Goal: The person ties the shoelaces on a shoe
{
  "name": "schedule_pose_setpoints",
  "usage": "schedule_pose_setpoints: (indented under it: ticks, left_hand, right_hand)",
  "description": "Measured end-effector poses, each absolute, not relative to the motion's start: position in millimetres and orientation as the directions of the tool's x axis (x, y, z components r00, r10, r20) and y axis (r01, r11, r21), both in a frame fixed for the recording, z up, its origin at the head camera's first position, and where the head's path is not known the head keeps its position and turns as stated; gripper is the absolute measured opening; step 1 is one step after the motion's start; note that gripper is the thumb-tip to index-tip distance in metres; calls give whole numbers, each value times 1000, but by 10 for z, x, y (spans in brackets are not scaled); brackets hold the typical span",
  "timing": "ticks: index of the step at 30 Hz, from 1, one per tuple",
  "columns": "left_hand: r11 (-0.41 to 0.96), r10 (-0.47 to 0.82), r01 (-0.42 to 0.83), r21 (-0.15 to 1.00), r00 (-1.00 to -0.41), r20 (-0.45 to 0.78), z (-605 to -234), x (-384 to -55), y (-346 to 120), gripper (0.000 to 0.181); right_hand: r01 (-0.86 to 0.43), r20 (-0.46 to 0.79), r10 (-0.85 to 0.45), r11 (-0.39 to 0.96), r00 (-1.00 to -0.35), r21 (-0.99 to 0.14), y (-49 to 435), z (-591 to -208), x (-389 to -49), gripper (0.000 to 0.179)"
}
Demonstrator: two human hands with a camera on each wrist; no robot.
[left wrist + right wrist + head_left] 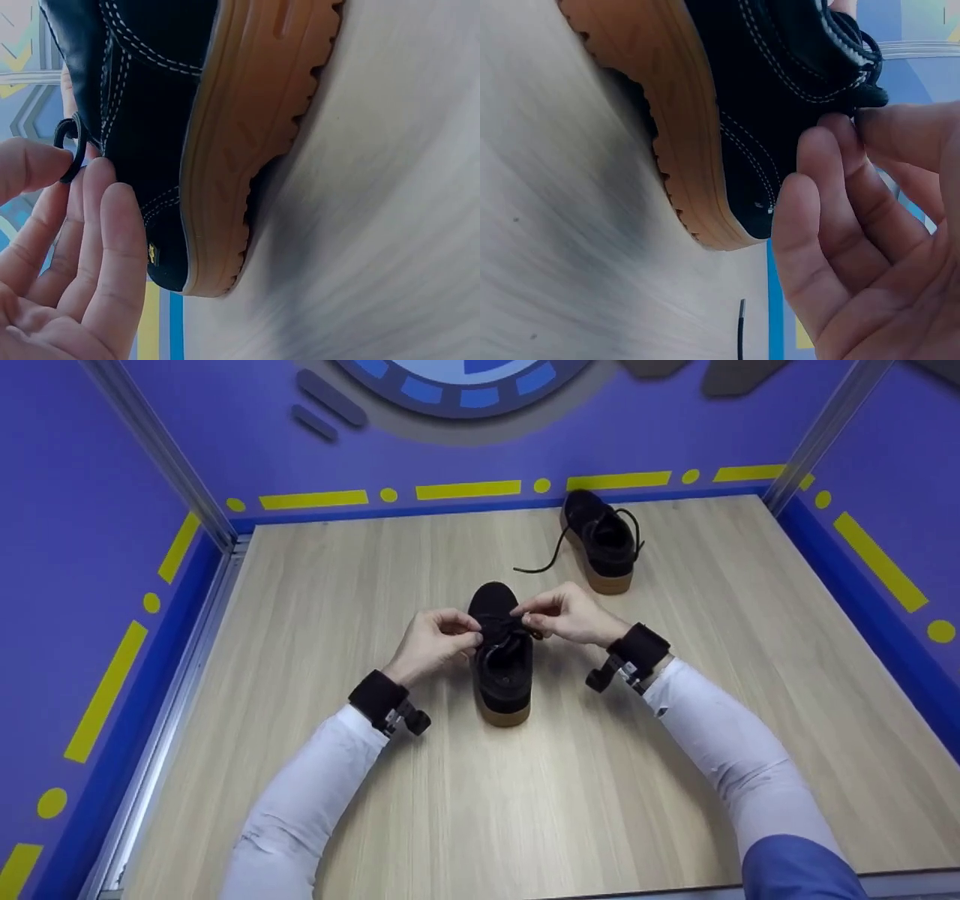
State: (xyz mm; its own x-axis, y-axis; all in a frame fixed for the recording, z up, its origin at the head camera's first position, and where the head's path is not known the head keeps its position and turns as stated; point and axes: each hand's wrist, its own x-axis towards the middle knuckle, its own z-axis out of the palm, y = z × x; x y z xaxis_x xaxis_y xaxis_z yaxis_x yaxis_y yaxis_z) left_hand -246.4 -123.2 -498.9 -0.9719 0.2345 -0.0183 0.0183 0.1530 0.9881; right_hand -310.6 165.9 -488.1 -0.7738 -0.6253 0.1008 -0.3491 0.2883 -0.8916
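On pale wood-grain tabletop (555, 810), near its middle, one black shoe (504, 686) stands upright on its tan sole (232, 97), toe away from me, heel toward me; white stitching runs along its sides in both wrist views. My left hand (436, 641) is at the shoe's left side, thumb and forefinger closed narrowly on the black lace (81, 146), which bends in a small loop at the thumb tip; the other fingers are loosely bent, set apart from that pinch. My right hand (574, 616) is at the opposite side, thumb and forefinger tips together on the lace, a dark bit of it showing just above them; how much lies under the tips, I cannot tell; remaining fingers curve beside the shoe's upper.

Beyond and to the right, a second black shoe (592, 536) stands at a slant, toe near the blue-purple back wall (210, 435); its loose lace (561, 544) trails left onto the wood, another strand arching over its right side. Black wrist straps (377, 697) on both my wrists; white sleeves (292, 802) behind them; yellow bars (469, 490) and dots along the wall's foot.
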Motion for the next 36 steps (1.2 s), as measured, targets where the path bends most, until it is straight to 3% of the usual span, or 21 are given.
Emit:
schedule_pose_setpoints:
  ticks: [4,10,15,30,36]
  left_hand:
    - [152,228,26,988,-974,-9,-4992,-2472,-1216,15]
    - [177,229,49,983,-973,7,-4998,-2473,-1205,15]
    - [195,242,67,979,-970,18,-4983,-2460,-1196,14]
    - [213,255,97,972,-966,40,-4937,-2445,-1163,8]
    - [169,259,71,983,-966,26,-4939,-2459,-1162,17]
  right_hand:
    - [-374,95,-649,307,-755,-875,1661,-4883,-3128,19]
    - [-387,33,-727,327,-686,-862,1656,-4874,-3170,29]
    - [-404,55,-736,305,-674,-862,1653,-4860,-3193,26]
    - [-308,57,-679,255,-732,-916,1635,-4893,-3167,24]
    - [-303,79,-665,228,-743,-925,1657,-4895,-3153,23]
